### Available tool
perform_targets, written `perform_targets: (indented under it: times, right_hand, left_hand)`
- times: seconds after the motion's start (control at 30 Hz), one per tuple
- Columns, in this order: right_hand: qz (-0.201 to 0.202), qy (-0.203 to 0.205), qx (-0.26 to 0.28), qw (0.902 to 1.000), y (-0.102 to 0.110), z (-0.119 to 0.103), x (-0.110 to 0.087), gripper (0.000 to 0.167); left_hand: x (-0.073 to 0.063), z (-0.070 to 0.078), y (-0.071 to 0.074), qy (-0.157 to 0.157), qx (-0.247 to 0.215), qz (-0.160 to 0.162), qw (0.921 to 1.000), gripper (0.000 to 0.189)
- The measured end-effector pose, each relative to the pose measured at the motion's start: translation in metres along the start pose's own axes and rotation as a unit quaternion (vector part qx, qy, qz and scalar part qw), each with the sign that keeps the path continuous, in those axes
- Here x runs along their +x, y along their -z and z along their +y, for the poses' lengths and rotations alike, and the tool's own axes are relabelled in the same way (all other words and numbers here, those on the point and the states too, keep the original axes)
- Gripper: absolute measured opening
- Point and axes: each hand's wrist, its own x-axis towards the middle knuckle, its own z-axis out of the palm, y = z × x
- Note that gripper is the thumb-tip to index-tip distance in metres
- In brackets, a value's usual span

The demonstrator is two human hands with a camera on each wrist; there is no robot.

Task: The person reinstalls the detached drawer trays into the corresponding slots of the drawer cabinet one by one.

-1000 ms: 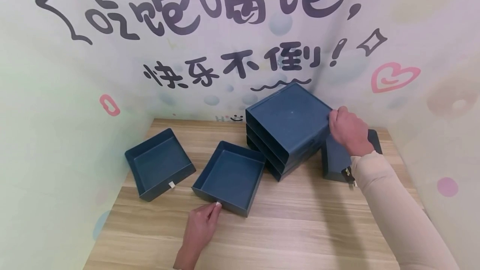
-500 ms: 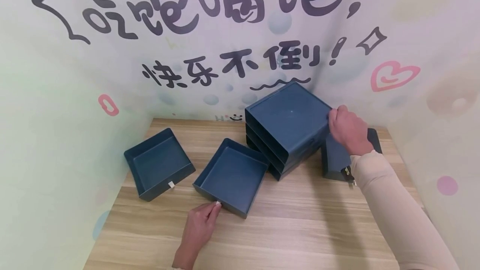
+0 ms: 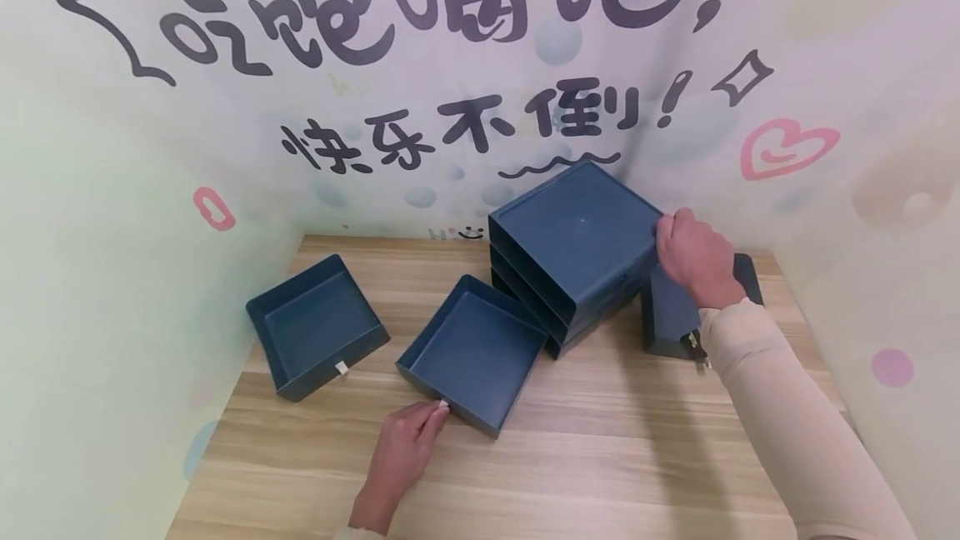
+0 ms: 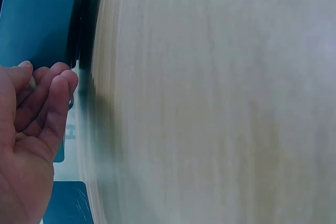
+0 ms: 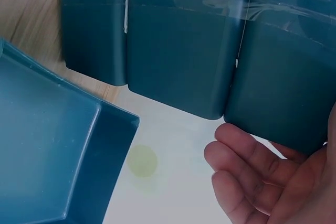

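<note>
Left grip (image 3: 399, 448) pinches drawer tab (image 3: 444, 404), right grip (image 3: 697, 258) holds stack (image 3: 581, 227); wall (image 3: 390, 202) reads "吃饱喝饱, 快乐不倒!"

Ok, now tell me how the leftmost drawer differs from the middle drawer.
The middle drawer is held by the left hand at its white tab; the leftmost drawer is untouched. In the head view, the leftmost drawer's front slopes up rightward, the middle drawer's slopes down. Both are dark blue and open-topped.
</note>
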Motion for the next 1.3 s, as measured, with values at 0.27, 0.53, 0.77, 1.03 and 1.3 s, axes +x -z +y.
perform_targets:
  times: [0.27, 0.53, 0.77, 1.03, 1.3]
  right_hand:
    - [0.002, -0.001, 0.002, 1.0, -0.001, 0.002, 0.002, 0.065]
    - [0.004, 0.0, 0.004, 1.0, -0.001, 0.002, 0.0, 0.067]
    - [0.004, 0.001, 0.007, 1.0, -0.001, 0.002, 0.001, 0.065]
    - [0.008, 0.001, 0.01, 0.9999, -0.001, 0.003, 0.0, 0.066]
    - [0.005, 0.0, 0.01, 0.9999, -0.001, 0.002, 0.001, 0.064]
  left_hand:
    - [0.004, 0.0, -0.002, 0.022, -0.03, -0.036, 0.9986, 0.016]
    - [0.007, 0.001, 0.001, 0.066, -0.036, -0.086, 0.9934, 0.016]
    - [0.009, -0.003, -0.002, 0.055, -0.028, -0.084, 0.9946, 0.015]
    - [0.014, -0.002, -0.002, 0.054, -0.022, -0.094, 0.9938, 0.018]
    - [0.02, -0.001, -0.002, 0.051, 0.012, -0.096, 0.994, 0.013]
